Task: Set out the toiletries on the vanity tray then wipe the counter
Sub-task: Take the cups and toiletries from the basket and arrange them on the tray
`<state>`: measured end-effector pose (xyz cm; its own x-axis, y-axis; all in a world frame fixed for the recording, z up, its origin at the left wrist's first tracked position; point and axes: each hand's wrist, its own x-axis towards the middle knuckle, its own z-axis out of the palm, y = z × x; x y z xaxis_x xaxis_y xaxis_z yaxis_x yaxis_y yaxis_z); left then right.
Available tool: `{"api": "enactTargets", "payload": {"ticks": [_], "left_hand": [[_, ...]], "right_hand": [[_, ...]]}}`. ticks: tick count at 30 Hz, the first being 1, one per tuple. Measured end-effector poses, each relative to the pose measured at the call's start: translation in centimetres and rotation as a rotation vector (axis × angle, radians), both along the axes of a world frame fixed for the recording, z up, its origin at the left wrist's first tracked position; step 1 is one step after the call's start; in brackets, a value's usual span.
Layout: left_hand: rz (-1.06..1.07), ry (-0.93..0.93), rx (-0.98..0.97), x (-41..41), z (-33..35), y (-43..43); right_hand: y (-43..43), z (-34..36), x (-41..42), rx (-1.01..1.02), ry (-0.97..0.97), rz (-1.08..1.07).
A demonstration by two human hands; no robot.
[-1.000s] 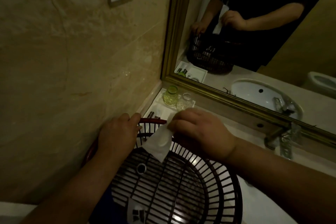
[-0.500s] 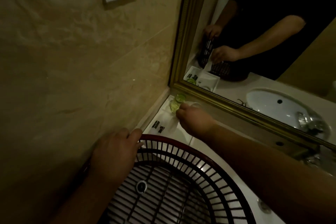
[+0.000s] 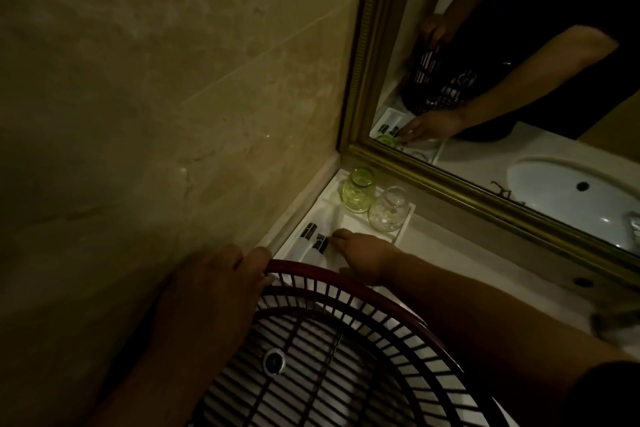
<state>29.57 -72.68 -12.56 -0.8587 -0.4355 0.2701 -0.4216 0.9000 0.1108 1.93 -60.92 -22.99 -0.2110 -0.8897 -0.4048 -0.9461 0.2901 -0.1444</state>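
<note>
Two glasses stand at the back of the white tray (image 3: 405, 230), one green glass (image 3: 358, 190) nearest the corner and one clear glass (image 3: 387, 209) just beside it, touching or nearly so. The tray lies on the pale counter (image 3: 485, 263), pushed into the corner where the stone wall (image 3: 156, 97) meets the gold-framed mirror (image 3: 363, 62). Two small toiletry packets with dark labels (image 3: 313, 235) lie side by side in the tray's front compartment.

One dark slatted basket (image 3: 346, 357) with a reddish rim fills the lower middle of the view and blocks the near edge of the tray. One small round thing (image 3: 273, 361) sits on the basket's floor; what it is cannot be told in the dim light.

The left hand (image 3: 211, 288) grips the basket's rim on the wall side, fingers curled over the edge. The right hand (image 3: 363, 253) reaches past the rim into the tray, fingers bent down, fingertips (image 3: 337, 236) touching or just beside the nearer labelled packet. Whether it pinches anything I cannot tell, since the back of the hand hides the palm.

The mirror reflects one oval sink (image 3: 571, 191), the basket, the tray and both arms. At the right edge a blurred bit of metal (image 3: 620, 322) shows, perhaps a tap.
</note>
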Motion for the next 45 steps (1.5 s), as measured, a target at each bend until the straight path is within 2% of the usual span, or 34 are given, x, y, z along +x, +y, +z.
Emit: {"api": "enactTargets", "payload": {"ticks": [4,8,10,12,14,16,19,21,23,25,31,36,39,45], "left_hand": [[-0.009,-0.017,-0.018,-0.2,0.4,0.1],[-0.022,0.043,-0.058,0.2,0.4,0.1],[-0.043,0.049,-0.073,0.3,0.7,0.3],[-0.04,0.017,-0.055,0.6,1.4,0.5],[-0.042,-0.01,-0.043,0.3,1.7,0.6],[-0.039,-0.028,-0.035,0.6,2.1,0.6],[-0.039,-0.032,-0.051,0.9,2.3,0.7],[-0.042,-0.032,-0.057,0.9,2.2,0.6],[-0.047,-0.023,-0.048,1.0,1.8,0.5],[-0.05,-0.015,-0.05,1.1,1.7,0.4],[-0.057,0.007,-0.087,1.1,1.5,0.4],[-0.062,0.013,-0.094,1.1,1.3,0.5],[-0.064,0.008,-0.092,1.1,1.4,0.5],[-0.086,0.001,-0.082,1.0,1.6,0.5]], "right_hand": [[1.1,0.6,-0.3,0.042,-0.039,-0.022],[2.8,5.6,0.8,-0.103,-0.038,-0.136],[3.5,9.4,2.0,-0.221,-0.006,-0.25],[4.5,13.4,4.1,-0.436,0.018,-0.35],[5.6,16.8,6.5,-0.663,0.045,-0.356],[6.7,19.2,10.7,-0.739,0.047,-0.287],[7.7,18.7,17.4,-0.609,-0.06,-0.07],[7.5,16.1,20.9,-0.313,-0.154,0.04],[6.6,12.4,23.1,0.018,-0.17,0.085],[5.3,8.8,24.0,0.179,-0.114,0.077],[2.3,2.2,23.7,0.166,-0.006,0.086],[1.1,-0.2,23.8,0.164,-0.063,0.002],[0.9,0.2,23.9,0.169,-0.129,-0.135],[2.5,5.4,22.8,0.057,-0.099,-0.062]]}}
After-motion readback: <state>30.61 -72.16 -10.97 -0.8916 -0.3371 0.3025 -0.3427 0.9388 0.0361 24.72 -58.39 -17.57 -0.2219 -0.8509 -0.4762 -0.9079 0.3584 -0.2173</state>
